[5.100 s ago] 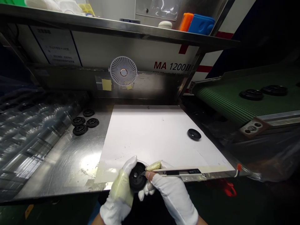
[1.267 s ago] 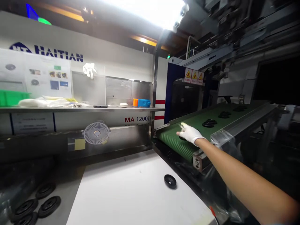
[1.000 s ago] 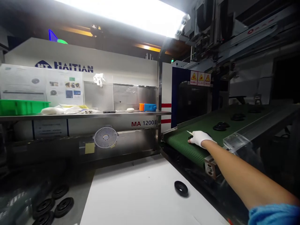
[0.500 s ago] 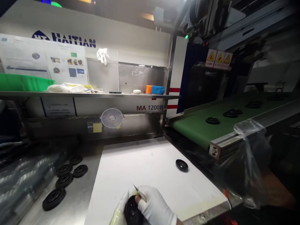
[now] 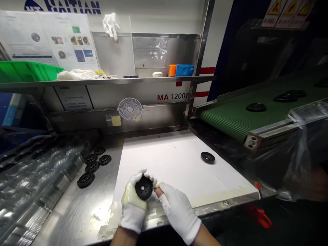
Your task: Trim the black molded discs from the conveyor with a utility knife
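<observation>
My left hand [image 5: 133, 201], in a white glove with a yellowish coated palm, wraps its fingers round a black round plastic part [image 5: 144, 187]. The part is tilted so that its face with a centre hole shows. My right hand [image 5: 176, 208], in a white glove with the thumb tip bare, is closed on a small pointed knife [image 5: 154, 188]. Its tip is at the part's right rim; the rest is hidden in the fingers. Another black round part [image 5: 207, 157] lies on the white sheet [image 5: 164, 153] to the right.
Several black round parts [image 5: 92, 166] lie on the metal table [image 5: 74, 205] at left, beside clear plastic trays [image 5: 28, 184]. A green conveyor belt [image 5: 228, 119] with more parts runs at right. A shelf [image 5: 107, 81] crosses above, with a white fan [image 5: 130, 109] below it.
The view has tipped down and come closer. Both hands with the part sit higher in the picture. The knife tip, pointing up before, is now against the part's rim.
</observation>
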Motion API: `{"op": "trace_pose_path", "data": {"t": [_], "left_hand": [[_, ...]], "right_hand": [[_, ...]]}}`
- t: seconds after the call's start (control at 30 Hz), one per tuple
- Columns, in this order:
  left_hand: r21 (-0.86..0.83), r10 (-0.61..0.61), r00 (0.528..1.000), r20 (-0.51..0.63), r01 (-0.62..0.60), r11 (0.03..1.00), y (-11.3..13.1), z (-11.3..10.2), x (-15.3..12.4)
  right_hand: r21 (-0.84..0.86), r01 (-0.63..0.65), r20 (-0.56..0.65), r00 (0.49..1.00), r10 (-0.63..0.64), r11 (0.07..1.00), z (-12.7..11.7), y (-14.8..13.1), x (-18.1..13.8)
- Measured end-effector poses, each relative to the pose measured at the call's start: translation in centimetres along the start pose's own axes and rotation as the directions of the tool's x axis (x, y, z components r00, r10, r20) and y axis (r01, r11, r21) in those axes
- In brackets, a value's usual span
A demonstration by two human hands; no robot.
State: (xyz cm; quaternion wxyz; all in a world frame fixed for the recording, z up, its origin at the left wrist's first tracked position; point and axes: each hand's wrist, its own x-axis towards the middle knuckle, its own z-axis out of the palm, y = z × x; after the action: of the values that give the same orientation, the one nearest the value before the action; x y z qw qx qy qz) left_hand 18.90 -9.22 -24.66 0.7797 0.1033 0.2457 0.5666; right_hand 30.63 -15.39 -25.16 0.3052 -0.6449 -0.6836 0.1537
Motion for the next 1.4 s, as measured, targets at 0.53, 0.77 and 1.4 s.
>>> {"op": "trace_pose_path", "data": {"t": [0.53,0.77,1.4], "left_hand": [[-0.056,0.187,0.981,-0.053,-0.189,0.98,-1.7,0.3,0.3],[0.065,0.082,0.995,-0.053,-0.079,0.995,-0.8,0.4,-0.4],[0.041,0.071,0.996,-0.05,-0.069,0.997,-0.6,0.4,0.0]], "right_hand": [[-0.192,-0.068,-0.098,0.994,0.05,0.979,2.2,-1.3,-0.7],[-0.17,-0.048,-0.092,0.995,0.033,0.984,1.9,-1.0,-0.2],[-0.17,-0.074,-0.115,0.992,0.055,0.983,2.1,-1.3,-0.2]]}}
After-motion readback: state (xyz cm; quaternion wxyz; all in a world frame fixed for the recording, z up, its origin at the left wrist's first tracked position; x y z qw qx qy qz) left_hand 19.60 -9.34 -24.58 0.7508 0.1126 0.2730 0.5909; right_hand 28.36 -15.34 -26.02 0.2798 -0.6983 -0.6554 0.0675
